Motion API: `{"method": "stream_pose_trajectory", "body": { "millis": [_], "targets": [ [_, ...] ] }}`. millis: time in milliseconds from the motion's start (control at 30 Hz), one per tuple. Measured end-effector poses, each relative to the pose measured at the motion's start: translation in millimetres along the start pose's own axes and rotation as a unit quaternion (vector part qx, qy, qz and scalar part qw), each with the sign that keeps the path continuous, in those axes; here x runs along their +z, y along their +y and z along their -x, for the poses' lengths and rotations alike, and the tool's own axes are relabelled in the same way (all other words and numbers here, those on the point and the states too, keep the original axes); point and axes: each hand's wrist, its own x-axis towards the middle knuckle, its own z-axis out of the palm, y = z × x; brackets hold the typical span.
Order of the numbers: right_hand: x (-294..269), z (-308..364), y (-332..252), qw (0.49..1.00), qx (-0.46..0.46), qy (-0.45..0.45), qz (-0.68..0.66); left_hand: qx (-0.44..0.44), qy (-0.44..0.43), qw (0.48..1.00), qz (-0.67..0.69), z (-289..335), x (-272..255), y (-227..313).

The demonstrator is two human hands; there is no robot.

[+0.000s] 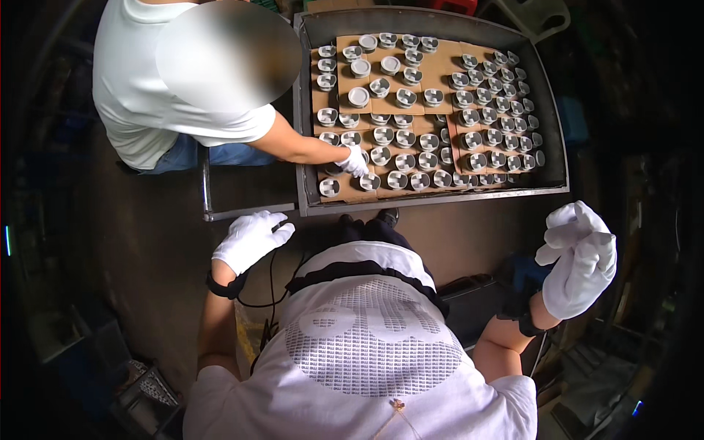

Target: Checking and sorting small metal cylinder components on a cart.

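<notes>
I see silvery metal pistons (405, 98) standing in rough rows on brown cardboard (449, 60) inside the grey-walled cart (433, 201), packed closer toward its right. Most show me patchy dark-and-pale upper faces; a few at the far left show plain, pale round ones.

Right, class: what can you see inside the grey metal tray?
Many pistons stand on brown cardboard in the tray; a co-worker's gloved hand reaches in at left. The tray's bottom beneath the cardboard and anything under that hand cannot be seen.
</notes>
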Motion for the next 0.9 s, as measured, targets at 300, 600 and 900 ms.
{"method": "stream_pose_trajectory", "body": {
  "millis": [300, 600, 900],
  "targets": [
    [6, 1, -7, 1.0, 0.009, 0.002, -0.001, -0.033, -0.012, 0.999, 0.017, 2, 0, -11],
    [14, 14, -16, 0.998, 0.041, 0.023, -0.028, -0.008, 0.022, 0.999, 0.03, 2, 13, -29],
    [13, 36, -30, 0.994, 0.085, 0.068, 0.003, 0.029, -0.013, 0.999, -0.005, -7, 7, -29]
  ]
}}
